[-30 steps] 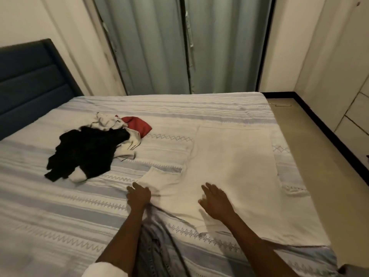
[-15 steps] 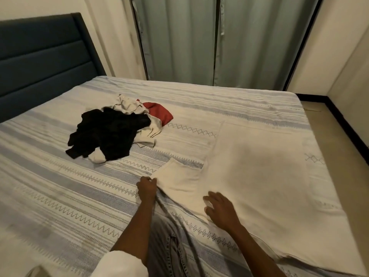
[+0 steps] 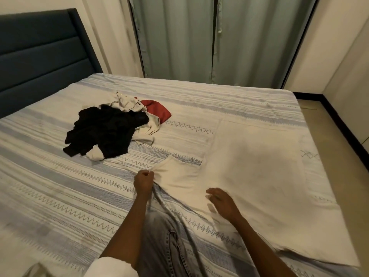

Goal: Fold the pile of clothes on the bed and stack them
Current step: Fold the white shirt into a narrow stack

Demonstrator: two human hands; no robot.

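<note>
A large cream T-shirt (image 3: 257, 170) lies spread flat on the right half of the bed (image 3: 60, 196). My left hand (image 3: 143, 181) is closed on the edge of its short sleeve (image 3: 177, 174), which points left. My right hand (image 3: 223, 202) rests flat on the shirt's near edge, fingers apart and a little blurred. Farther back on the left sits the pile of unfolded clothes: a black garment (image 3: 105, 132) on top, cream pieces (image 3: 137, 118) beneath and a red one (image 3: 158, 110) at the back right.
A dark blue headboard (image 3: 40, 56) stands at the left. Grey-green curtains (image 3: 215, 41) hang behind the bed. Floor (image 3: 339, 152) with a dark skirting board runs along the right side. My knee in grey jeans (image 3: 165, 244) rests on the near edge.
The view has swung left and down. My left hand has closed more tightly on the sleeve edge. My right hand has slid slightly along the shirt's near edge.
</note>
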